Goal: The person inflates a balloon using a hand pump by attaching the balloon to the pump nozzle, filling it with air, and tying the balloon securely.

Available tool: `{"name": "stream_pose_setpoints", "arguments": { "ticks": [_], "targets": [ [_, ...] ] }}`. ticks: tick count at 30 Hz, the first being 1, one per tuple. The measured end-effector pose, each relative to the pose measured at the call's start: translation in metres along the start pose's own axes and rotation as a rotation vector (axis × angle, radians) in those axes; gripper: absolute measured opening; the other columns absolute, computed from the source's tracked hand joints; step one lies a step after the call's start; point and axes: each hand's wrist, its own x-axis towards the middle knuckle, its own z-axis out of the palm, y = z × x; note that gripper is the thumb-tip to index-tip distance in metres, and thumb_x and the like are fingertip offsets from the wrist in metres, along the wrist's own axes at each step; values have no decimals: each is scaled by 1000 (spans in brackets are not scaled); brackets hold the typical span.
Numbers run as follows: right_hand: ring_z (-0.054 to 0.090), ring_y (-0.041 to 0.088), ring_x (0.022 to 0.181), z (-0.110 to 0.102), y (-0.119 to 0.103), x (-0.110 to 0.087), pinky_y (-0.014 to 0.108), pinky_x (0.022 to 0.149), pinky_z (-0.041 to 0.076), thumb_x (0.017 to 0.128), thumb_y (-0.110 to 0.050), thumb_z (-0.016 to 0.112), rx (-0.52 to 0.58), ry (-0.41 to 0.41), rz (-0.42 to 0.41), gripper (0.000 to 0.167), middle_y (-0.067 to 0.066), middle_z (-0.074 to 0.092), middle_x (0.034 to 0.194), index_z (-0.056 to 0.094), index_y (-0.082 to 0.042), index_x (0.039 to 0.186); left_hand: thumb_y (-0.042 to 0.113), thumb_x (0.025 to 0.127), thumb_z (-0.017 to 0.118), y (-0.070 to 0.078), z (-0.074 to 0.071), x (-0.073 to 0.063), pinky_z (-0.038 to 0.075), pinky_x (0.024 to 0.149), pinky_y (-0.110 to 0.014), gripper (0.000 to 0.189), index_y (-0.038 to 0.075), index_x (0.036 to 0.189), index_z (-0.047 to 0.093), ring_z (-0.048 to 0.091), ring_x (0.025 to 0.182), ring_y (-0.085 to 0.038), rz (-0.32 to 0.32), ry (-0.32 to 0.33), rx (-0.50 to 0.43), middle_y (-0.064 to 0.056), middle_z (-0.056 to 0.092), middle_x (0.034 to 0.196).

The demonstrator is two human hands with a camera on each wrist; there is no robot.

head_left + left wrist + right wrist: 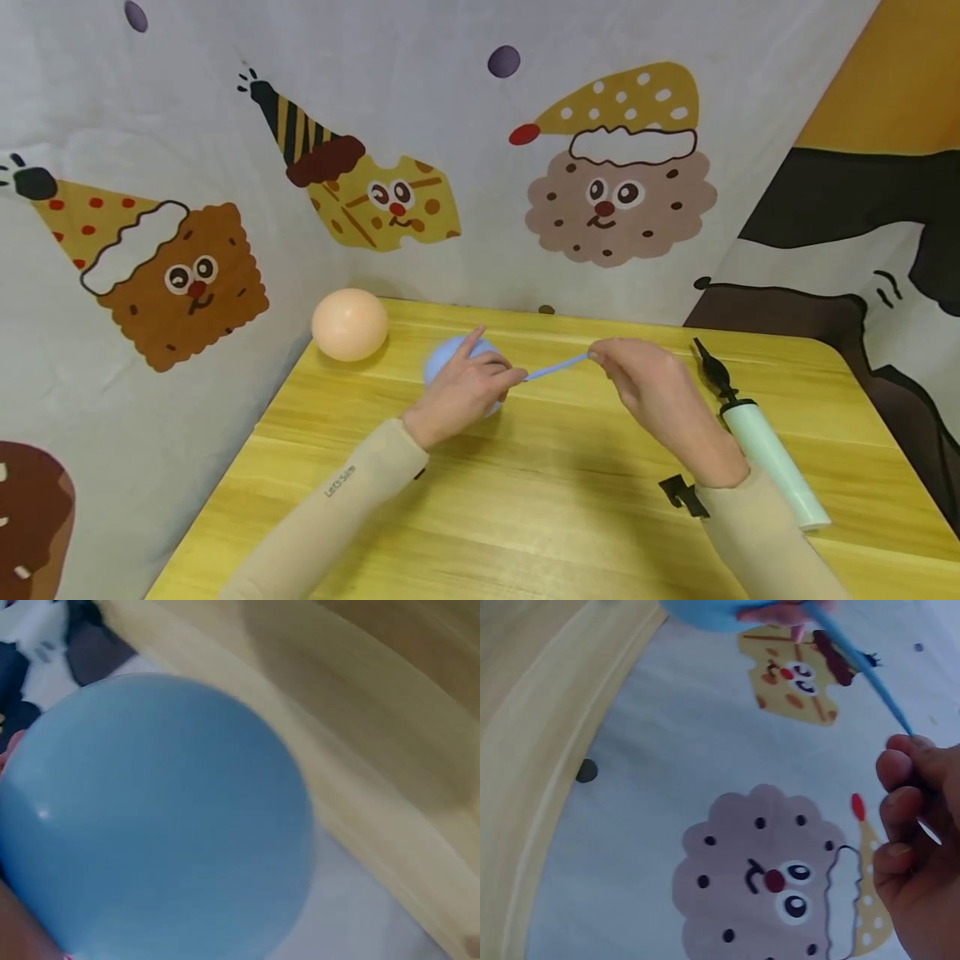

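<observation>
A blue balloon (444,360), inflated and round, is partly hidden behind my left hand (468,390). That hand pinches the balloon near the base of its neck, one finger pointing up. In the left wrist view the round balloon (157,817) fills much of the picture and hides most of the hand. The balloon's neck (557,367) is stretched into a thin strip toward the right. My right hand (652,392) pinches the far end of it between thumb and forefinger. The right wrist view shows the taut neck (870,675) running to the fingertips of the right hand (922,817).
A peach balloon (349,325) sits at the table's back left corner. A mint-green hand pump (776,462) with a black nozzle lies to the right of my right hand. The wooden table (540,533) meets a cloth backdrop (420,75) with printed cartoon figures.
</observation>
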Motion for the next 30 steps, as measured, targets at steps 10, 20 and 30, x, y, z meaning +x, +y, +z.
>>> {"name": "stream_pose_setpoints", "arguments": {
  "ticks": [10, 20, 30],
  "targets": [
    [51, 11, 57, 29, 24, 19, 32, 53, 49, 95, -1, 73, 64, 46, 100, 8, 2, 63, 71, 74, -5, 103, 14, 112, 48, 7, -12, 21, 52, 105, -41, 25, 2, 120, 68, 71, 102, -16, -264, -263, -1195, 3, 62, 72],
    [50, 10, 56, 54, 44, 12, 28, 51, 44, 102, -7, 66, 210, 19, 241, 10, -3, 64, 70, 76, -6, 103, 16, 108, 43, 8, -5, 9, 48, 106, -43, 22, 12, 114, 64, 68, 107, -18, -492, -166, -1994, 4, 67, 87],
    [41, 6, 50, 73, 37, -4, 26, 45, 38, 106, -16, 61, 269, -69, 346, 15, -6, 61, 69, 73, -11, 99, 27, 101, 70, 18, 0, 9, 55, 100, -39, 66, 11, 158, 42, 63, 107, -14, -604, 35, -2206, 2, 63, 140]
  ]
}}
